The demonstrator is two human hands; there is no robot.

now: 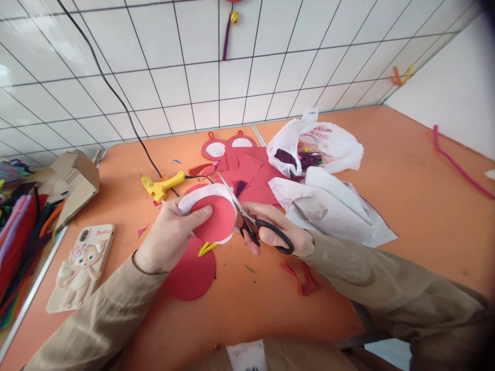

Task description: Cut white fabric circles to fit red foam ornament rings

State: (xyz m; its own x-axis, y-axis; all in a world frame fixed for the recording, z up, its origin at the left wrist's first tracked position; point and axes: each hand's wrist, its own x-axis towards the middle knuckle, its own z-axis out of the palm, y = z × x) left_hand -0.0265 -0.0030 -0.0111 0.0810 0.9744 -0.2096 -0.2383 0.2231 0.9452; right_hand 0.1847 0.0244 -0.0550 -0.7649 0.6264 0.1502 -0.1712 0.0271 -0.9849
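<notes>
My left hand pinches a red disc together with white paper that shows as a rim around it, the thumb lying on the red face. Black-handled scissors are in my right hand, with fingers through the loops. Their blades are parted and lie at the right edge of the white paper. Below my hands a larger red disc rests on the orange table. Part of a yellow strip pokes out between the two discs.
A yellow glue gun with a black cord lies left of red sheets. Behind them are two looped red rings. At right sit a white plastic bag and crumpled white paper. A phone and a cardboard box lie left.
</notes>
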